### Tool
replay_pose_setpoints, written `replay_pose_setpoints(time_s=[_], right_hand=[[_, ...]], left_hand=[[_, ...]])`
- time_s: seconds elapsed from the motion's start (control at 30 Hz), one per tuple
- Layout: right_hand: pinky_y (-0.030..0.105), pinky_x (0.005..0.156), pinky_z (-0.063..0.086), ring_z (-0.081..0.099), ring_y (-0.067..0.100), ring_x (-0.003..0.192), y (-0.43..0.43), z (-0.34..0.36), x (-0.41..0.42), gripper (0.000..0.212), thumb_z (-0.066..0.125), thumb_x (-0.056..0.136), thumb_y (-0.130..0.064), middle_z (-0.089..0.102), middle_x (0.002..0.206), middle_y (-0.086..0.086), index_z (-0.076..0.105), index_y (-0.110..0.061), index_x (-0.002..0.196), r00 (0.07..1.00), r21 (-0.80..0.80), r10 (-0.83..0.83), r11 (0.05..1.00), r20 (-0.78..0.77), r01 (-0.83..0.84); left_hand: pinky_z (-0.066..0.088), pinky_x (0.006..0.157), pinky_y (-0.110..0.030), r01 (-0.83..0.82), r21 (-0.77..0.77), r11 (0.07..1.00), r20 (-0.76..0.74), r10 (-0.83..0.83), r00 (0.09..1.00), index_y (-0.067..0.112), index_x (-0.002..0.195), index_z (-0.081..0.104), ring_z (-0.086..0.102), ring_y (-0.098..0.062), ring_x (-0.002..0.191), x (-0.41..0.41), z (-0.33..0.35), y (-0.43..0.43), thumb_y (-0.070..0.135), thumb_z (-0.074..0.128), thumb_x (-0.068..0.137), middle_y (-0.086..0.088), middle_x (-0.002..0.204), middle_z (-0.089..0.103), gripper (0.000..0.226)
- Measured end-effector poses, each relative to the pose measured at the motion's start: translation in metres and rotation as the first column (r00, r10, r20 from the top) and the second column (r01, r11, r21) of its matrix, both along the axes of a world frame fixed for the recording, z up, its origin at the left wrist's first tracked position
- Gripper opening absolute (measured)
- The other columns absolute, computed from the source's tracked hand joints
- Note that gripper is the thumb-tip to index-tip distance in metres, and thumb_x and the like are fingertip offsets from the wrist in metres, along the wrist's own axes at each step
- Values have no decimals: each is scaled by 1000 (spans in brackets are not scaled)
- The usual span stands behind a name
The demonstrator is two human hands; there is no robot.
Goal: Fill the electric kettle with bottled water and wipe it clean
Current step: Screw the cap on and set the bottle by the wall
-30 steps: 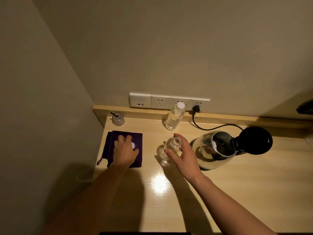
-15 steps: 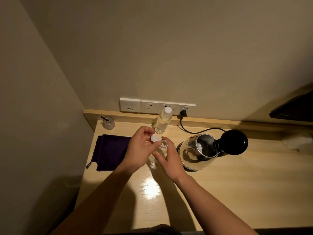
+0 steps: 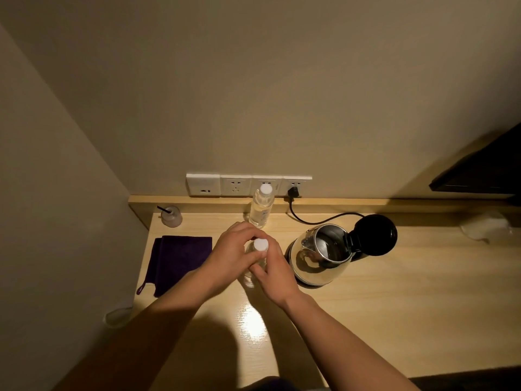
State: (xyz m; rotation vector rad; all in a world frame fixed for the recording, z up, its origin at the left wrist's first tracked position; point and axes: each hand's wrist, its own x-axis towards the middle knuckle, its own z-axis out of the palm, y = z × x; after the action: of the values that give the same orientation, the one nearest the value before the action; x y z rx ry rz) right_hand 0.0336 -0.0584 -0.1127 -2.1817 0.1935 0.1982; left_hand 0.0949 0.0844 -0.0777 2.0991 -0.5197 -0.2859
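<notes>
A clear plastic water bottle (image 3: 255,259) stands upright near the middle of the wooden desk (image 3: 394,292), its white cap (image 3: 260,244) on the neck, with both hands wrapped round it so its body is mostly hidden and it may be empty. Just beside it, toward the desk's right side, the steel electric kettle (image 3: 321,256) sits on its base with the black lid (image 3: 375,234) flipped fully open. A second capped bottle (image 3: 261,206) stands at the back edge, and a folded purple cloth (image 3: 177,262) lies flat by the left edge.
</notes>
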Motion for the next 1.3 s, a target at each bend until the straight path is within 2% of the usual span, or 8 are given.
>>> replay_pose_setpoints(time_s=[0.3,0.4,0.57,0.77,0.93,1.03,1.13,1.3], right_hand=[[39,103,52,52,10,126,-2,-4,2,61,64,95,-29,46,146,-6,35,-35,148,1000,-5,22,1000,0,-22],[35,97,52,56,14,125,-4,-3,3,64,64,98,-34,46,149,-3,28,-31,151,999,-12,23,1000,-26,-23],[36,95,50,54,16,125,-4,-4,3,65,67,95,-34,48,146,-1,31,-27,149,999,-11,29,1000,-30,-29],[41,102,51,54,15,126,-4,-4,3,65,66,94,-36,49,144,-4,33,-34,149,999,29,23,999,-27,-22],[37,104,48,52,15,128,-8,1,4,59,65,98,-40,48,145,-1,35,-27,146,997,39,68,997,-27,-67],[38,101,49,54,16,124,-9,3,4,61,67,97,-38,49,144,0,33,-28,148,996,56,77,996,-45,-74],[40,96,53,59,15,117,-10,5,3,60,68,96,-39,53,139,-2,34,-37,145,997,90,70,994,-44,-66],[46,106,51,56,17,128,-11,7,3,64,66,94,-49,52,144,-2,31,-40,148,994,141,78,988,-76,-67]], left_hand=[[39,75,-31,9,259,966,36,-19,999,22,91,59,47,-14,95,11,16,-13,32,89,78,8,97,53,35],[44,92,-30,213,230,950,83,-237,968,16,110,74,46,-11,103,18,11,-6,18,83,86,5,108,60,25],[41,104,-26,296,275,915,45,-319,947,24,145,60,47,-8,121,27,21,1,35,81,87,10,126,59,63],[46,81,-31,272,414,868,100,-340,935,14,110,68,57,-19,100,31,25,-6,39,74,92,-1,109,60,31],[52,90,-36,516,522,680,198,-685,702,9,111,73,58,-23,105,45,31,-5,16,76,88,-7,107,66,23],[43,90,-23,488,414,768,117,-576,809,14,127,69,58,-15,105,50,36,-3,26,78,91,2,112,66,40],[45,72,-31,371,412,832,38,-423,906,16,103,70,55,-15,82,51,34,-4,45,85,82,4,91,63,38],[52,81,-38,448,552,703,112,-595,796,10,102,69,61,-23,91,50,37,-4,40,71,96,-6,99,66,30]])
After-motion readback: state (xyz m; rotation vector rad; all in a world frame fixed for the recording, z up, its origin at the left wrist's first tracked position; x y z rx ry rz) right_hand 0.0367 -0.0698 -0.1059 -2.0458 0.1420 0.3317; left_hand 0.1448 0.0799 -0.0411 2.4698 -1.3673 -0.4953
